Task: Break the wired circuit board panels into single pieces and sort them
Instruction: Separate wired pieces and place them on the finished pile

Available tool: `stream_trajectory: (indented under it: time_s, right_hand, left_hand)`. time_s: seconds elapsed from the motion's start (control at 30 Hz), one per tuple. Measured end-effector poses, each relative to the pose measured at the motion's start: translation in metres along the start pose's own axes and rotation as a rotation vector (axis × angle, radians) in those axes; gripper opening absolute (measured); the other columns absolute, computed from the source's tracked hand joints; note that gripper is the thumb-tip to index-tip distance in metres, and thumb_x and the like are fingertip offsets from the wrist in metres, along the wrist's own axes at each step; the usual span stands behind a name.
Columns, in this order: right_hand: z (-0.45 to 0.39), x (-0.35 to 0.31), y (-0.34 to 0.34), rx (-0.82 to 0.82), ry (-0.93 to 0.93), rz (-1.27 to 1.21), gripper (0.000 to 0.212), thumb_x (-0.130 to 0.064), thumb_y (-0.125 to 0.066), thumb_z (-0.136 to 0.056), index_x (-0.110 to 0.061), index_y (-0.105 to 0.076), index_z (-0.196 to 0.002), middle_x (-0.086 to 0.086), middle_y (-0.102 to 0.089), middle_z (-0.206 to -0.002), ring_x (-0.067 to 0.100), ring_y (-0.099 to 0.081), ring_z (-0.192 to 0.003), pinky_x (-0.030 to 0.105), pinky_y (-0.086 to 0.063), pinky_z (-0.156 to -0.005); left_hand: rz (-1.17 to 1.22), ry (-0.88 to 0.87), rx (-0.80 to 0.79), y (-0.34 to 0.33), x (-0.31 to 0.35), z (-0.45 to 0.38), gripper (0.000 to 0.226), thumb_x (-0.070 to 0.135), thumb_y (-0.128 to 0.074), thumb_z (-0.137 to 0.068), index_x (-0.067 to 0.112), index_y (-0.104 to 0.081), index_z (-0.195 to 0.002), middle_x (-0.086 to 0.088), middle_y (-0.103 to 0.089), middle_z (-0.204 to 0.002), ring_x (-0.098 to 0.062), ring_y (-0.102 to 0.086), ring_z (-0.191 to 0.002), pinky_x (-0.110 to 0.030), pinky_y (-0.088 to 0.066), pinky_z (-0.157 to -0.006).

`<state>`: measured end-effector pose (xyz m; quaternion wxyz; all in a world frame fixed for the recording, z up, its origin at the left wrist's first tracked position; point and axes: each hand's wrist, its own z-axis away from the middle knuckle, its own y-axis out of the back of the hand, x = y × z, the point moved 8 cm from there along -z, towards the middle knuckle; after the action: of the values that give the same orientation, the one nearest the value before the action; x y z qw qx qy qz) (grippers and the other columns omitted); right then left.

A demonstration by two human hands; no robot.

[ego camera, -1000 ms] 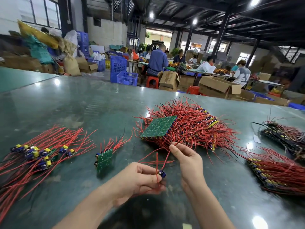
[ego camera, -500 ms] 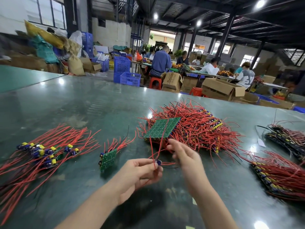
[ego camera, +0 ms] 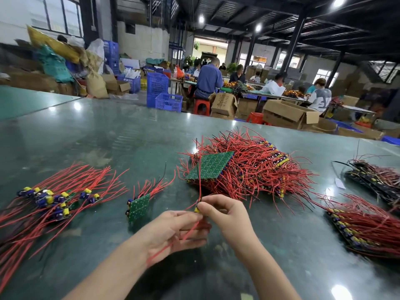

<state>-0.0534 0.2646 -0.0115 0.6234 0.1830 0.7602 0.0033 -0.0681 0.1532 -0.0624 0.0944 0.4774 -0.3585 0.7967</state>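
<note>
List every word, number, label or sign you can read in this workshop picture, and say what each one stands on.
No text reads with certainty.
Dark printing on the brown cardboard box beside the red stool: too blurred.
Large dark letters on the white shirt back of a seated worker: partly hidden, unreadable.
Pale markings on the big green circuit board panel and the small green panel piece: too small.
</note>
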Motion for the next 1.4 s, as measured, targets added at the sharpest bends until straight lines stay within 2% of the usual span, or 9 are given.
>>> stream_trajectory:
  time_s: [0.2,0.37,0.57,0.67,0.8,0.97,1.23,1.3,1.4]
  right_hand:
    - [0.003,-0.007,0.002,0.065,0.048,0.004,0.015,-0.016,-0.072,-0.081,-0.028,-0.071,-0.072,-0.009,-0.073,-0.071,0.000,-0.063,-0.067,0.016,-0.050,-0.068]
    - [0.004,-0.004,0.001,0.077,0.004,-0.072,0.011,-0.013,-0.069,-0.083,-0.021,-0.072,-0.075,-0.001,-0.073,-0.076,0.010,-0.065,-0.074,0.030,-0.053,-0.075]
    - [0.004,0.002,0.009,0.162,-0.039,-0.221,0.018,-0.015,-0.065,-0.086,-0.020,-0.073,-0.071,-0.004,-0.073,-0.072,0.004,-0.064,-0.069,0.017,-0.050,-0.068]
    - [0.002,-0.001,0.008,0.104,-0.024,-0.162,0.017,-0.013,-0.067,-0.085,-0.021,-0.073,-0.072,-0.006,-0.073,-0.072,0.002,-0.064,-0.069,0.015,-0.049,-0.068]
    - [-0.001,-0.006,0.007,0.063,0.024,-0.042,0.014,-0.011,-0.068,-0.084,-0.022,-0.072,-0.076,-0.005,-0.073,-0.075,0.005,-0.065,-0.072,0.021,-0.052,-0.072]
    - [0.002,-0.007,0.013,0.147,0.058,-0.086,0.021,-0.009,-0.067,-0.085,-0.024,-0.071,-0.071,-0.008,-0.073,-0.072,0.002,-0.065,-0.069,0.016,-0.050,-0.066]
    - [0.007,-0.004,0.006,0.237,0.050,-0.141,0.020,-0.008,-0.066,-0.086,-0.023,-0.071,-0.073,-0.003,-0.071,-0.069,0.011,-0.062,-0.064,0.034,-0.055,-0.065]
    - [0.008,-0.004,0.007,0.264,0.065,-0.110,0.020,-0.010,-0.068,-0.084,-0.025,-0.071,-0.072,-0.007,-0.072,-0.071,0.008,-0.063,-0.065,0.028,-0.054,-0.065]
    - [0.012,-0.006,0.010,0.315,0.098,-0.057,0.022,-0.012,-0.070,-0.082,-0.030,-0.069,-0.069,-0.014,-0.072,-0.074,-0.002,-0.061,-0.066,0.015,-0.047,-0.065]
  left_hand:
    - [0.002,0.001,-0.022,-0.002,0.001,0.001,0.019,0.006,-0.069,-0.067,0.002,-0.068,-0.086,-0.015,-0.070,-0.076,-0.018,-0.068,-0.058,-0.038,-0.061,-0.064]
    - [-0.093,-0.097,-0.035,-0.010,0.004,-0.001,0.006,0.007,-0.052,-0.091,0.004,-0.056,-0.094,-0.010,-0.067,-0.071,-0.016,-0.064,-0.057,-0.034,-0.059,-0.068]
    - [-0.027,-0.059,-0.121,-0.021,0.001,0.001,0.012,0.022,-0.054,-0.085,0.010,-0.054,-0.087,-0.001,-0.064,-0.067,-0.012,-0.060,-0.051,-0.033,-0.056,-0.055]
    - [-0.071,-0.060,-0.098,-0.020,-0.001,0.000,0.007,0.018,-0.049,-0.092,0.012,-0.050,-0.088,0.000,-0.055,-0.059,-0.012,-0.051,-0.045,-0.030,-0.052,-0.050]
    - [-0.206,-0.112,0.077,-0.011,-0.002,-0.003,0.020,0.012,-0.036,-0.100,0.016,-0.044,-0.083,0.004,-0.031,-0.052,-0.009,-0.024,-0.040,-0.017,-0.033,-0.039]
    - [-0.305,-0.265,0.139,-0.014,0.008,-0.001,0.020,0.021,-0.041,-0.101,0.014,-0.045,-0.083,0.005,-0.022,-0.051,-0.008,-0.016,-0.040,-0.012,-0.017,-0.040]
    - [-0.664,-0.568,0.308,-0.011,0.024,0.006,0.027,0.018,-0.042,-0.100,0.018,-0.056,-0.077,0.007,-0.037,-0.035,-0.003,-0.031,-0.029,-0.021,-0.022,-0.038]
    - [-0.750,-0.604,0.357,-0.010,0.025,0.009,0.029,0.017,-0.042,-0.100,0.019,-0.056,-0.074,0.002,-0.042,-0.036,-0.008,-0.038,-0.029,-0.022,-0.026,-0.037]
    - [-0.645,-0.546,0.319,-0.008,0.023,0.007,0.032,0.014,-0.042,-0.100,0.016,-0.052,-0.070,-0.003,-0.043,-0.036,-0.021,-0.038,-0.028,-0.021,-0.029,-0.036]
